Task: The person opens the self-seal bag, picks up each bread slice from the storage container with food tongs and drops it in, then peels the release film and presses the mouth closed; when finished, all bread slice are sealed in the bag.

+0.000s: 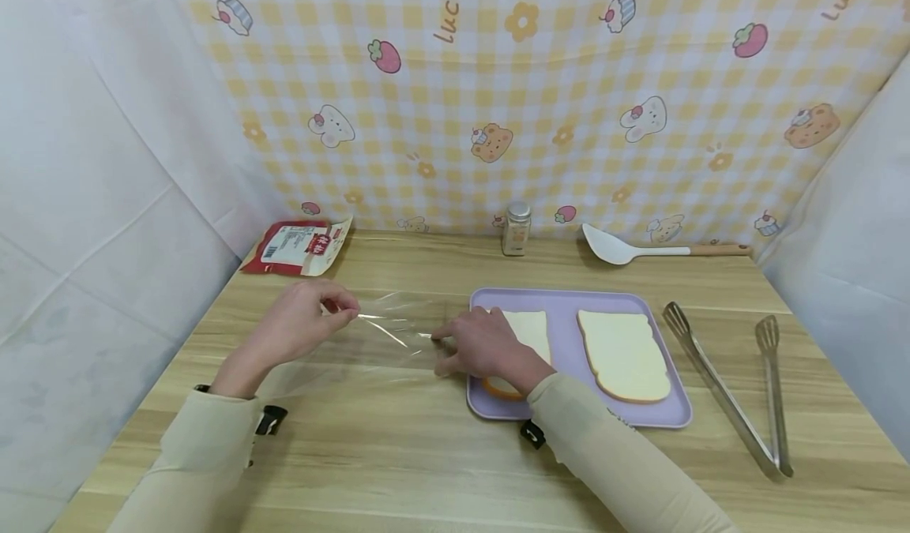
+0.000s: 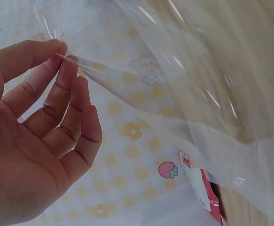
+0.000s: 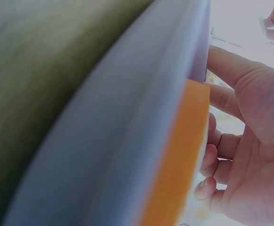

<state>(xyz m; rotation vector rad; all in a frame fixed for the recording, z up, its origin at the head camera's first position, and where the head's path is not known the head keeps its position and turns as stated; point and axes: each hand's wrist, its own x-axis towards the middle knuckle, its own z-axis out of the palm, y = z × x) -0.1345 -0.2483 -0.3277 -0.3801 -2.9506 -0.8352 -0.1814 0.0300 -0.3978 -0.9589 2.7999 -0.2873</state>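
Note:
A clear plastic film [image 1: 384, 335] spreads over the table between my two hands. My left hand [image 1: 302, 320] pinches its edge between thumb and index finger and lifts it, as the left wrist view shows with the film [image 2: 198, 80] hanging in folds from the fingertips. At the film's right end, the index finger of my right hand [image 1: 486, 347] touches it, the thumb standing apart. That hand lies over the left side of the lilac tray [image 1: 565, 359], partly covering a bread slice [image 1: 529, 328]. In the right wrist view, the tray's rim hides the thumb and index fingertips.
Another bread slice [image 1: 626, 355] lies on the tray's right half. Metal tongs [image 1: 725, 395] rest spread to the right. Along the back are a red and cream food packet [image 1: 295, 247], a small glass shaker [image 1: 517, 231] and a white spatula [image 1: 618, 249] with a wooden handle.

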